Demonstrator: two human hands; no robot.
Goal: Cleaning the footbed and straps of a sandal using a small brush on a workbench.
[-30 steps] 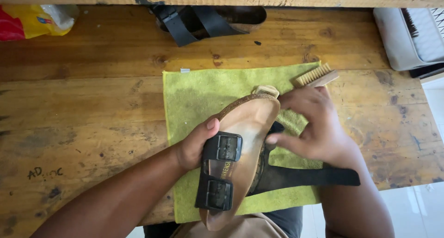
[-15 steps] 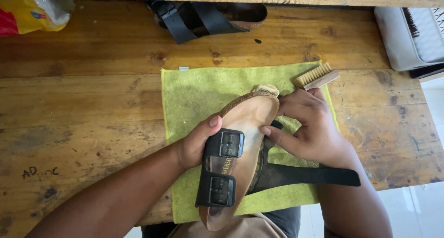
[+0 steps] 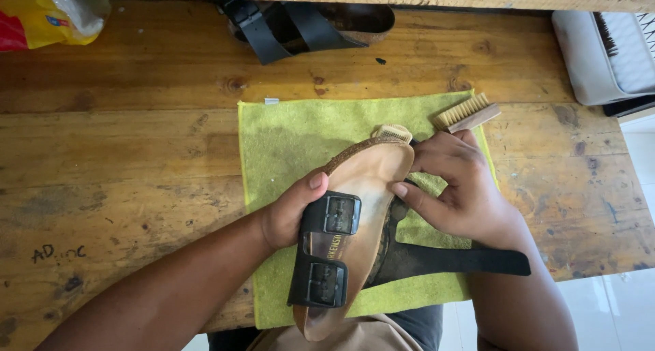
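Your left hand (image 3: 286, 218) stays clamped around the sandal (image 3: 355, 214), tilted over the green cloth (image 3: 293, 139). Your right hand (image 3: 457, 187) has barely shifted, fingers curled, gripping the small brush (image 3: 394, 133) at the toe, so scrubbing continues there.

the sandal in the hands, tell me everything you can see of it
The sandal has a tan, worn-looking footbed with a cork-like edge and two black straps with square buckles, opened out flat. It is tilted up on its side over the green cloth, toe away from the person. The left hand grips it at the buckled straps; the right hand touches the footbed's other edge. One loose strap trails right across the cloth.
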